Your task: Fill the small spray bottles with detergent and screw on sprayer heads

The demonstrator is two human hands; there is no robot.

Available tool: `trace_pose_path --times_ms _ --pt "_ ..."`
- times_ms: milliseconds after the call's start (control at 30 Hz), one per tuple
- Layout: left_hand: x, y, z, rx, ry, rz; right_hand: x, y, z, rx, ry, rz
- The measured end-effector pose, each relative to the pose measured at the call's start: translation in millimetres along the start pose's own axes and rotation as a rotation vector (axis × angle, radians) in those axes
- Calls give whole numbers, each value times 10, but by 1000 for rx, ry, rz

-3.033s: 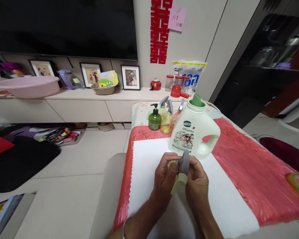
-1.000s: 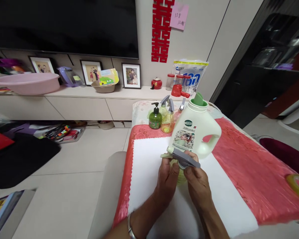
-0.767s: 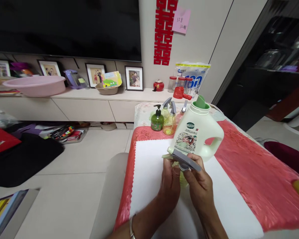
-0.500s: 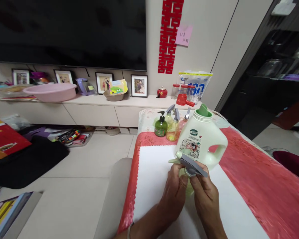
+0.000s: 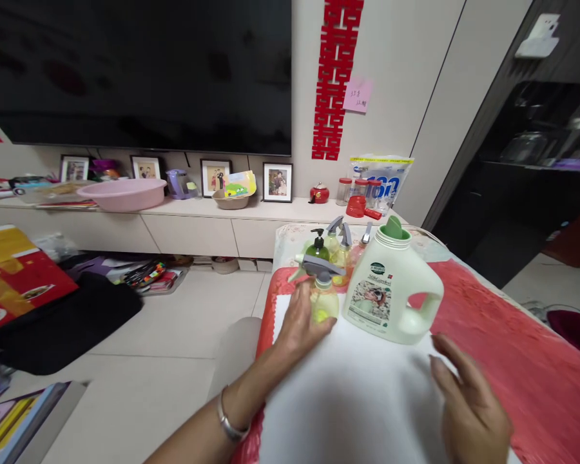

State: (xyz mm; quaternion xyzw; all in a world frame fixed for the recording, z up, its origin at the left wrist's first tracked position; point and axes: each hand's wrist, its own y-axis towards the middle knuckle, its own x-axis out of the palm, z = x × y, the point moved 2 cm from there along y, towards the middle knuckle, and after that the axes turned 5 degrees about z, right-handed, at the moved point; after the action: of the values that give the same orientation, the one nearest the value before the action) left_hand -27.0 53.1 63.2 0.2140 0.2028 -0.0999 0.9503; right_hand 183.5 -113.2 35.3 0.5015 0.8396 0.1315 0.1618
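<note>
My left hand (image 5: 298, 324) is wrapped round a small clear spray bottle (image 5: 325, 301) with a grey and pale-green trigger head and yellowish liquid at its bottom. It is upright near the left edge of the white mat (image 5: 367, 399). To its right stands a large pale-green detergent jug (image 5: 384, 293) with a green spout and an open neck. My right hand (image 5: 468, 393) is off the bottle, fingers apart, in front of the jug's handle side and holding nothing. Behind the spray bottle are a green pump bottle (image 5: 318, 247) and several other spray bottles (image 5: 343, 248).
A red cloth (image 5: 493, 322) covers the table around the mat. Behind it, a low cabinet (image 5: 188, 232) carries a pink basin (image 5: 123, 194), framed photos, a red scoop (image 5: 356, 206) and a plastic bag (image 5: 389, 180). A grey seat (image 5: 236, 351) stands at the table's left.
My left hand has carried the spray bottle forward and left, towards the other bottles. My right hand has let go of its trigger head and moved right.
</note>
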Motion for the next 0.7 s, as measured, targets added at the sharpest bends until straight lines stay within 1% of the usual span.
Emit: trace_pose_path --times_ms 33,67,100,167,267,333,367,500,567,700 --pt "-9 110 -48 11 36 20 -65 139 20 0 -19 46" --pt "4 208 -100 11 61 42 -104 292 41 -6 -28 65" --pt "36 291 -153 2 76 63 -116 450 63 -12 -55 58" --pt "139 409 -248 -16 84 88 -65 751 111 -37 -118 -5" --pt "299 497 -340 -29 86 119 144 1072 193 -55 -99 -153" --pt "370 531 -368 -27 93 138 303 1182 249 -34 -79 -184" --pt "395 548 -374 -22 97 144 375 1215 275 -17 -80 -172" --pt "448 636 -396 11 111 153 572 1299 353 39 -93 -39" --pt "469 679 -427 15 122 158 606 1346 386 54 -85 1" --pt "516 726 -528 -8 136 168 563 1453 502 89 -57 -40"
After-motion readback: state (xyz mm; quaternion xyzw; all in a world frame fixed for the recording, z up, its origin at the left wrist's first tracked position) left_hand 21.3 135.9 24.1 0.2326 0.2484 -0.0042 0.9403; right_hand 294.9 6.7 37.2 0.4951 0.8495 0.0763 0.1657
